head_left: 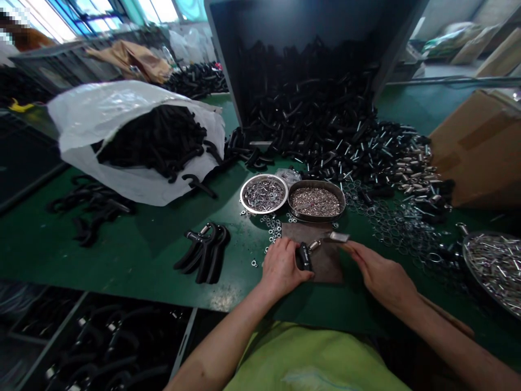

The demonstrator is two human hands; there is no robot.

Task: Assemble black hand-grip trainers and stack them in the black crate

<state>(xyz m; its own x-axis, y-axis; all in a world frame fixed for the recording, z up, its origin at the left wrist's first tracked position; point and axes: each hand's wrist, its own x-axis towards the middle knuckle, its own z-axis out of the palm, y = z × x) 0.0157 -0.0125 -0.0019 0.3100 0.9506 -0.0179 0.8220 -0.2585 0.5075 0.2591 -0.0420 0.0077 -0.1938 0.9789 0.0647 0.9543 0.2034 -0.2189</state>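
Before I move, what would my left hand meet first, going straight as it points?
Your left hand would likely meet the oval dish of small metal parts, though depth is unclear.

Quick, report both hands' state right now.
Left hand: closed on a black part, over the brown pad.
Right hand: closed, gripping a hammer.

A lime-green top (pixel 313 353) with a pale patch (pixel 319 378) is worn, both forearms (pixel 240 320) bare.
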